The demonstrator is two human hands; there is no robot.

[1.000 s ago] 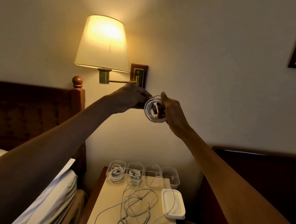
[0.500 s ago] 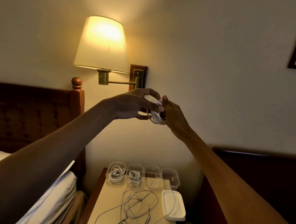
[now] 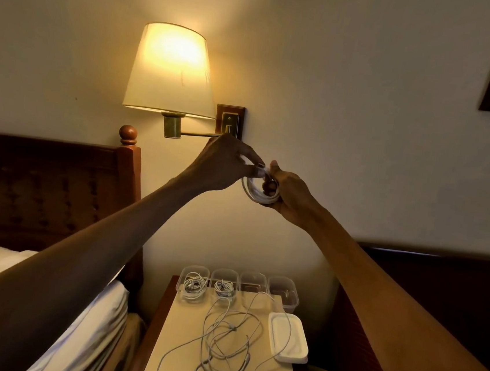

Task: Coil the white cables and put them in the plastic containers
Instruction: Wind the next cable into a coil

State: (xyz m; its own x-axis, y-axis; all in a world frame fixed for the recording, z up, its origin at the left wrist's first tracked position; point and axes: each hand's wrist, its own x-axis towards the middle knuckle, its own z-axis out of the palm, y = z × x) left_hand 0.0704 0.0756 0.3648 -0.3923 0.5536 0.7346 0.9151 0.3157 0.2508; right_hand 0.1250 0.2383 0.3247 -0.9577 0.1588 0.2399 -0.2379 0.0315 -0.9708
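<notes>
- Where the cream worktop [image 3: 190,318] runs nearest the camera, loose white cables [image 3: 227,343] lie in one tangle of thin overlapping loops, with strands trailing toward the near edge and toward the far row; how many there are cannot be told.
- Just right of the tangle lies one white rectangular lid [image 3: 287,338], its long axis running near to far.
- Along the worktop's far edge stand four clear plastic containers side by side in a left-to-right row. The first container [image 3: 191,296] and the second container [image 3: 222,299] each hold one small white coiled bundle.
- Above the worktop, both hands are raised and meet on one coiled cable [image 3: 259,194]. It is a white, roughly round ring of several turns, standing upright with its opening facing the camera.
- The left hand [image 3: 224,165] pinches the ring's top with its fingertips; the right hand [image 3: 291,196] grips its right side, fingers curled into the loop.
- A lit wall lamp [image 3: 171,69] hangs behind them; a bed [image 3: 98,306] lies at left.
</notes>
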